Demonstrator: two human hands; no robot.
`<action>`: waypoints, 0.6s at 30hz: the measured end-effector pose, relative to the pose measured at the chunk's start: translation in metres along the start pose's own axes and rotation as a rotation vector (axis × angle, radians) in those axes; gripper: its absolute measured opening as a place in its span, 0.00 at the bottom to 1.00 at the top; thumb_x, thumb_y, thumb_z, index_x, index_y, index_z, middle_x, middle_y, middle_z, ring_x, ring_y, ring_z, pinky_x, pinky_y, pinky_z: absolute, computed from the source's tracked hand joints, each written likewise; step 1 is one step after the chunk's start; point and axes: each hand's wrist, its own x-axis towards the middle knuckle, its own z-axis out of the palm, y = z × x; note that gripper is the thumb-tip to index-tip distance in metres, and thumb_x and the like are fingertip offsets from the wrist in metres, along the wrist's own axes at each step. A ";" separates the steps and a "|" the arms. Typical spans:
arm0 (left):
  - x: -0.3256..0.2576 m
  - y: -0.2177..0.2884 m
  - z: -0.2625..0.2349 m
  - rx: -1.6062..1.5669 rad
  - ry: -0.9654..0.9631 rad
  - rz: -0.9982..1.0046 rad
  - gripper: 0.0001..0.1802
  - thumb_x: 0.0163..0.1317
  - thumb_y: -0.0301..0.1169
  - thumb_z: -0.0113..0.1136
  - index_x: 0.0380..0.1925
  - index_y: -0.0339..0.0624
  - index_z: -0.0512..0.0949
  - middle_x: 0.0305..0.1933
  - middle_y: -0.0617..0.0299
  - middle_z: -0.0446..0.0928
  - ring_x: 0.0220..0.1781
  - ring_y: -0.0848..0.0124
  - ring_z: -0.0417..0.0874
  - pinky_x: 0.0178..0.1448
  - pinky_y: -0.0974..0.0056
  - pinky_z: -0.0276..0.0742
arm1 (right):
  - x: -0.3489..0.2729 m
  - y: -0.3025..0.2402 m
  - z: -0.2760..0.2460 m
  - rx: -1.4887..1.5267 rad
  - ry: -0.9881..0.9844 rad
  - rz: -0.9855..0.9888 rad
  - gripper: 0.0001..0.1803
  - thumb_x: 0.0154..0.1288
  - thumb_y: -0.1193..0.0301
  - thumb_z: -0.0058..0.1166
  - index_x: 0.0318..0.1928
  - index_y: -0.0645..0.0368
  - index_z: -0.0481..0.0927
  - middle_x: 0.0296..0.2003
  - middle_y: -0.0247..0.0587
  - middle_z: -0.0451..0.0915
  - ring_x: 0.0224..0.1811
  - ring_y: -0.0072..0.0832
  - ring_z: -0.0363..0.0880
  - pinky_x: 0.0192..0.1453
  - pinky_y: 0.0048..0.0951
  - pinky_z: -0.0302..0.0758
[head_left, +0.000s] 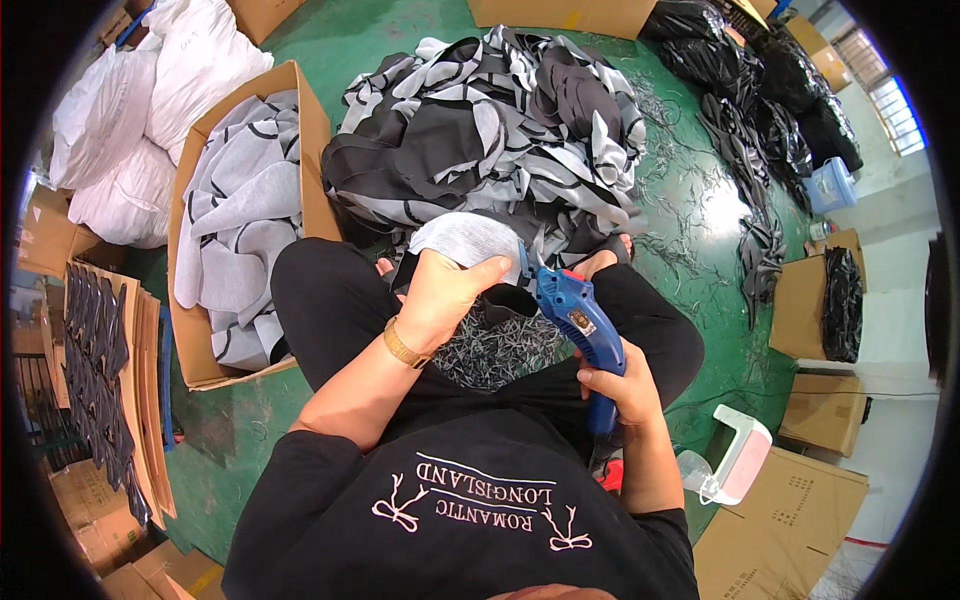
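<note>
Item: grey fabric piece (465,240), held over the lap, left hand (440,295) with fingers closed on its near edge. Item: blue electric cutter (578,325), right hand (618,385) fingers wrapped round its handle, nose touching the fabric just beside the left thumb. Hazard: thumb in the blade's path; likely nick if the cloth slips. Trimmings (495,350) piling in lap; heap of black-and-grey cut pieces (480,130) on the floor ahead.

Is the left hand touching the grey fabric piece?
Touching. The head view shows the left hand gripping the grey fabric piece, fingers wrapped over its lower edge.
</note>
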 end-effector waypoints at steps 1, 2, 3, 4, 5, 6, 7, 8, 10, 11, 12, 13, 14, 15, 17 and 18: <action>0.000 0.001 -0.001 0.035 -0.014 0.022 0.11 0.54 0.19 0.62 0.39 0.35 0.77 0.38 0.64 0.79 0.37 0.76 0.79 0.43 0.70 0.75 | 0.000 -0.001 -0.001 0.001 0.000 0.000 0.18 0.48 0.76 0.62 0.42 0.66 0.75 0.27 0.35 0.76 0.23 0.21 0.74 0.29 0.23 0.72; 0.000 0.003 -0.001 0.036 -0.014 0.021 0.11 0.54 0.19 0.62 0.39 0.35 0.77 0.38 0.64 0.79 0.37 0.76 0.79 0.43 0.70 0.75 | 0.000 -0.004 -0.001 -0.017 -0.005 0.004 0.18 0.48 0.76 0.62 0.42 0.66 0.75 0.27 0.35 0.76 0.24 0.21 0.74 0.29 0.23 0.72; 0.000 0.005 -0.003 0.113 -0.038 0.046 0.11 0.54 0.20 0.61 0.38 0.35 0.78 0.37 0.64 0.79 0.37 0.76 0.78 0.43 0.70 0.75 | -0.001 -0.006 -0.001 -0.035 -0.010 0.007 0.18 0.48 0.76 0.62 0.42 0.66 0.76 0.28 0.35 0.76 0.24 0.21 0.74 0.29 0.23 0.72; 0.001 0.008 -0.003 0.189 -0.063 0.070 0.10 0.53 0.20 0.61 0.37 0.35 0.78 0.36 0.64 0.79 0.36 0.76 0.78 0.43 0.69 0.74 | -0.001 -0.008 -0.002 -0.034 -0.008 0.008 0.18 0.48 0.76 0.62 0.42 0.66 0.76 0.28 0.35 0.76 0.24 0.21 0.74 0.29 0.23 0.72; 0.001 0.011 -0.003 0.189 -0.065 0.068 0.10 0.53 0.20 0.61 0.37 0.35 0.78 0.36 0.64 0.79 0.36 0.76 0.78 0.43 0.69 0.74 | -0.002 -0.010 -0.003 -0.058 0.005 0.006 0.18 0.47 0.76 0.62 0.42 0.67 0.75 0.27 0.36 0.76 0.24 0.22 0.74 0.28 0.24 0.73; 0.001 0.017 -0.002 0.278 -0.088 0.075 0.10 0.52 0.21 0.61 0.36 0.35 0.78 0.36 0.64 0.78 0.36 0.76 0.78 0.43 0.69 0.74 | -0.003 -0.012 -0.004 -0.081 0.017 0.005 0.19 0.46 0.77 0.61 0.42 0.68 0.75 0.27 0.37 0.76 0.23 0.23 0.75 0.28 0.24 0.74; 0.001 0.021 -0.002 0.369 -0.109 0.084 0.10 0.51 0.22 0.60 0.35 0.35 0.78 0.35 0.64 0.78 0.36 0.75 0.78 0.43 0.68 0.74 | -0.002 -0.015 -0.005 -0.090 0.008 0.011 0.19 0.46 0.77 0.61 0.41 0.68 0.75 0.27 0.37 0.76 0.23 0.23 0.75 0.28 0.24 0.74; 0.001 0.022 -0.005 0.370 -0.110 0.083 0.10 0.51 0.22 0.60 0.35 0.35 0.78 0.35 0.64 0.78 0.36 0.75 0.78 0.43 0.68 0.74 | -0.003 -0.018 -0.006 -0.089 0.009 0.012 0.19 0.46 0.77 0.61 0.41 0.68 0.75 0.27 0.37 0.76 0.23 0.23 0.75 0.28 0.24 0.74; 0.002 0.025 -0.010 0.531 -0.223 0.133 0.11 0.52 0.26 0.62 0.36 0.38 0.77 0.35 0.66 0.77 0.37 0.77 0.76 0.41 0.69 0.73 | -0.003 -0.023 -0.007 -0.117 0.005 0.027 0.19 0.45 0.77 0.61 0.41 0.68 0.76 0.27 0.37 0.75 0.24 0.23 0.75 0.28 0.24 0.74; 0.001 0.027 -0.010 0.530 -0.225 0.132 0.11 0.52 0.26 0.62 0.36 0.38 0.77 0.35 0.66 0.77 0.37 0.77 0.76 0.41 0.69 0.73 | -0.004 -0.025 -0.008 -0.116 0.007 0.028 0.19 0.45 0.77 0.61 0.41 0.68 0.76 0.27 0.37 0.75 0.24 0.23 0.75 0.28 0.24 0.74; 0.001 0.030 -0.009 0.570 -0.252 0.127 0.10 0.52 0.26 0.61 0.36 0.38 0.77 0.35 0.66 0.77 0.37 0.77 0.75 0.41 0.69 0.73 | -0.004 -0.027 -0.010 -0.135 -0.001 0.038 0.19 0.44 0.77 0.61 0.41 0.68 0.76 0.27 0.36 0.75 0.23 0.23 0.75 0.28 0.24 0.74; 0.000 0.031 -0.008 0.611 -0.277 0.124 0.10 0.52 0.26 0.60 0.36 0.38 0.77 0.35 0.66 0.76 0.36 0.77 0.75 0.41 0.69 0.73 | -0.003 -0.028 -0.011 -0.153 -0.011 0.048 0.19 0.44 0.77 0.61 0.41 0.68 0.76 0.27 0.36 0.75 0.23 0.23 0.75 0.27 0.24 0.74; 0.001 0.031 -0.010 0.611 -0.279 0.123 0.10 0.52 0.26 0.60 0.36 0.38 0.77 0.35 0.66 0.76 0.36 0.77 0.75 0.41 0.69 0.73 | -0.002 -0.029 -0.011 -0.152 -0.009 0.048 0.19 0.44 0.77 0.61 0.41 0.68 0.76 0.27 0.36 0.75 0.23 0.23 0.75 0.27 0.24 0.74; 0.005 0.029 -0.013 0.681 -0.357 0.208 0.11 0.52 0.25 0.60 0.37 0.37 0.77 0.36 0.66 0.77 0.37 0.78 0.75 0.41 0.69 0.73 | 0.000 -0.029 -0.012 -0.130 -0.024 0.056 0.19 0.45 0.76 0.61 0.41 0.68 0.76 0.27 0.36 0.75 0.24 0.23 0.75 0.27 0.24 0.74; 0.006 0.027 -0.012 0.750 -0.441 0.294 0.11 0.52 0.25 0.60 0.38 0.37 0.77 0.37 0.67 0.77 0.37 0.78 0.76 0.42 0.70 0.73 | 0.005 -0.028 -0.012 -0.105 -0.034 0.064 0.20 0.45 0.76 0.62 0.42 0.68 0.76 0.28 0.36 0.76 0.24 0.23 0.75 0.27 0.24 0.74; 0.002 0.025 -0.008 0.639 -0.381 0.171 0.12 0.52 0.24 0.59 0.38 0.37 0.78 0.37 0.65 0.78 0.39 0.76 0.77 0.44 0.68 0.73 | 0.010 -0.027 -0.009 -0.074 -0.025 0.014 0.20 0.46 0.75 0.63 0.42 0.67 0.75 0.29 0.35 0.75 0.24 0.22 0.75 0.28 0.23 0.74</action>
